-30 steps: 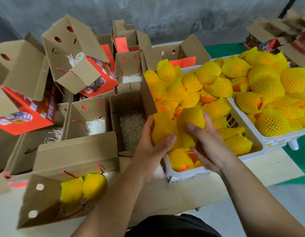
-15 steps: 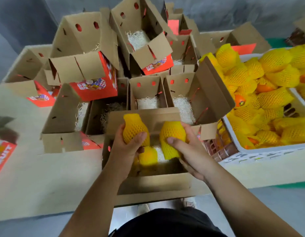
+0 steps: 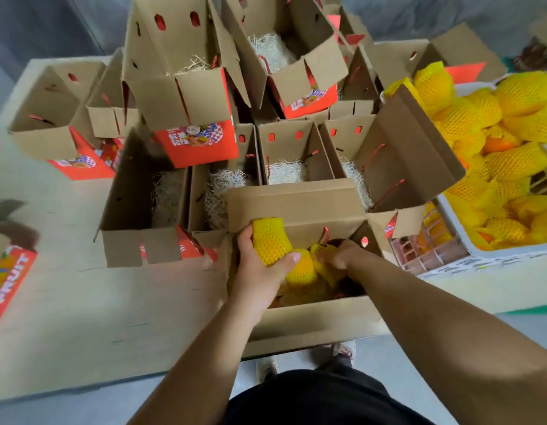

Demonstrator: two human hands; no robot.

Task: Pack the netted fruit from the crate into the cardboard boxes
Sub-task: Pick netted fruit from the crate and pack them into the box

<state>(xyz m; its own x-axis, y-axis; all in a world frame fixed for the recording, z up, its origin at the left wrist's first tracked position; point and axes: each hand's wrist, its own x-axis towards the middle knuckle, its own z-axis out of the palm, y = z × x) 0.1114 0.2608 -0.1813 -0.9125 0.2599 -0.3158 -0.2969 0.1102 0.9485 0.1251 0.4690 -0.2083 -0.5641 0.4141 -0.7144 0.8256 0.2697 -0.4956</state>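
An open cardboard box (image 3: 309, 320) stands at the table's near edge and holds several fruits in yellow foam netting. My left hand (image 3: 260, 271) grips one netted fruit (image 3: 270, 240) above the box's left side. My right hand (image 3: 342, 251) reaches down inside the box, fingers curled on another netted fruit (image 3: 325, 263) that lies against a third (image 3: 302, 268). A white plastic crate (image 3: 468, 259) piled with netted fruit (image 3: 508, 139) sits to the right.
Many open cardboard boxes (image 3: 284, 154) with pale shredded filling crowd the table behind, some stacked and tilted with red printed sides (image 3: 201, 142). A raised flap (image 3: 410, 148) stands between the near box and the crate. Bare tabletop (image 3: 66, 302) lies at left.
Both hands carried netted fruit from the crate to the near box. The right hand has gone down into the box with its fruit; the left still holds its fruit at the rim.
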